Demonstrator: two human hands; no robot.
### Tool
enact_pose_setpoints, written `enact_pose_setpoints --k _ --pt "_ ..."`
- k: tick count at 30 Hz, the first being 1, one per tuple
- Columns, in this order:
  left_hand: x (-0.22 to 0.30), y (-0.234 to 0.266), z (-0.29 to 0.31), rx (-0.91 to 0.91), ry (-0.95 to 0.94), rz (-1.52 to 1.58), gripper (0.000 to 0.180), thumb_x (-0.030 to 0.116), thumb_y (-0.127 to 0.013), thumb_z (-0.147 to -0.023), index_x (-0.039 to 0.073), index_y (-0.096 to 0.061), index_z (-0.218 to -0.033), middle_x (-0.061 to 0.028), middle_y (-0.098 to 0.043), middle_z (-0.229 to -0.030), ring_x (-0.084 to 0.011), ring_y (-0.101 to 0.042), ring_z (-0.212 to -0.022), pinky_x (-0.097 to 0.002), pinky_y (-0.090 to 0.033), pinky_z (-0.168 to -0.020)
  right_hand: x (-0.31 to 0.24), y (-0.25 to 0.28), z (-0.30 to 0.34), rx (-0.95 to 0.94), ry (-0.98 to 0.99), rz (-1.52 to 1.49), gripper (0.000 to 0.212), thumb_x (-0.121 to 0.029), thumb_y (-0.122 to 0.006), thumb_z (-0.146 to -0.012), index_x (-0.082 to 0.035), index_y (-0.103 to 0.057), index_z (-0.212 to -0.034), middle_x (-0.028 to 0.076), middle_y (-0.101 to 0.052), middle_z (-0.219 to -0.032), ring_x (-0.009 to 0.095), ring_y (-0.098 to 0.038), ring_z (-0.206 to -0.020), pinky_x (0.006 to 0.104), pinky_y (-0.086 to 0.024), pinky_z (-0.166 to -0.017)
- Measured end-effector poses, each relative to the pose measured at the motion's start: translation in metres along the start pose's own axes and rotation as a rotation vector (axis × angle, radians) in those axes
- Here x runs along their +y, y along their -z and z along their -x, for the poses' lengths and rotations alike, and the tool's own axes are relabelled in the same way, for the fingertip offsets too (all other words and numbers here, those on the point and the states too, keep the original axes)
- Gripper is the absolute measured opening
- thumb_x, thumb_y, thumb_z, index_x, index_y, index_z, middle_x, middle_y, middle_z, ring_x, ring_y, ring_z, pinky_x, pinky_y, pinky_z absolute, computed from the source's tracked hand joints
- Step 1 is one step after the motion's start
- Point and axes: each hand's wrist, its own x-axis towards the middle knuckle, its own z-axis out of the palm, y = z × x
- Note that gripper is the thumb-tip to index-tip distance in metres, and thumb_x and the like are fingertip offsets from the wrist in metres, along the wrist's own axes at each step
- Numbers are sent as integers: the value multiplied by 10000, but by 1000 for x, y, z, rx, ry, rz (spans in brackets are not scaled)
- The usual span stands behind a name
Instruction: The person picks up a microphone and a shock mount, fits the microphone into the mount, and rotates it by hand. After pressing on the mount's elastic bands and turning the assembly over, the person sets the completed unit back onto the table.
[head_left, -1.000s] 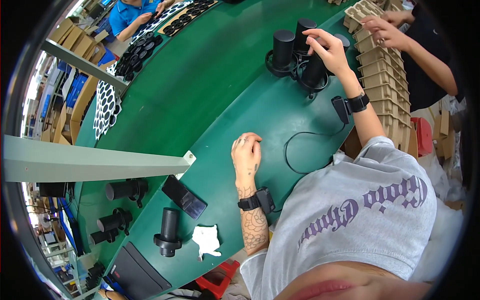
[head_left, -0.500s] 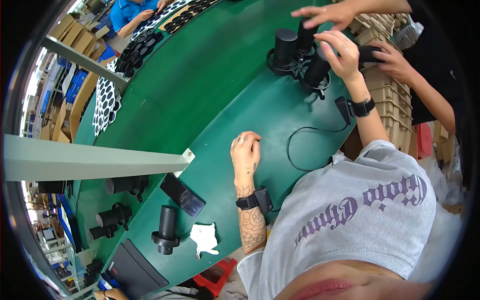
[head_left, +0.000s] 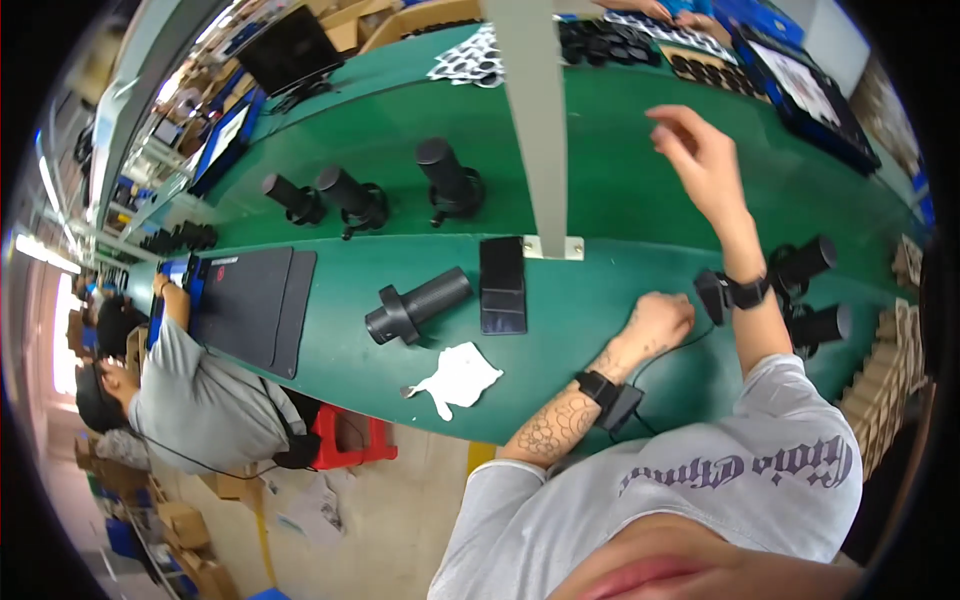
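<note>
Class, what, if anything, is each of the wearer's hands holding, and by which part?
The right hand holds nothing visible. The left hand is curled with its palm hidden, so a hold cannot be told.

The person wears a grey short-sleeved T-shirt (head_left: pixel 770 505) with purple gothic lettering (head_left: pixel 755 470), a black strap (head_left: pixel 750 292) with a boxy black device (head_left: pixel 713 297) on each wrist, a thin black cable (head_left: pixel 672 352), and outlined flower tattoos (head_left: pixel 555 428) above the left hand (head_left: pixel 662 320).
</note>
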Motion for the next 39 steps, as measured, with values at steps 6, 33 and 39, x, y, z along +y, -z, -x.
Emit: enact_pose_setpoints --k 6,33,39 --pt "13 -13 -2 63 -25 -16 132 178 -550 -773 84 -575 -683 -118 -586 -715 -333 -594 -636 -469 -468 -608 31 -107 -97 -554 305 -60 727 -224 -730 -773 -102 -380 -1398 105 -517 -1236 226 -537 -1087 377 -455 -928" --pt "2 -34 -1 13 40 -40 113 202 -596 -708 96 -619 -674 -75 -606 -761 -249 -641 -716 -393 -483 -697 -43 -315 -146 -815 951 203 584 -81 -720 -708 -267 -507 -1219 90 -394 -1259 311 -597 -924 398 -523 -759" --pt "-5 -21 2 -100 -79 -8 70 179 -571 -769 139 -618 -736 -43 -596 -786 -235 -626 -752 -370 -475 -737 41 -186 -134 -654 582 118 404 -188 -722 -770 -217 -570 -1143 111 -437 -1190 308 -586 -973 384 -478 -841"
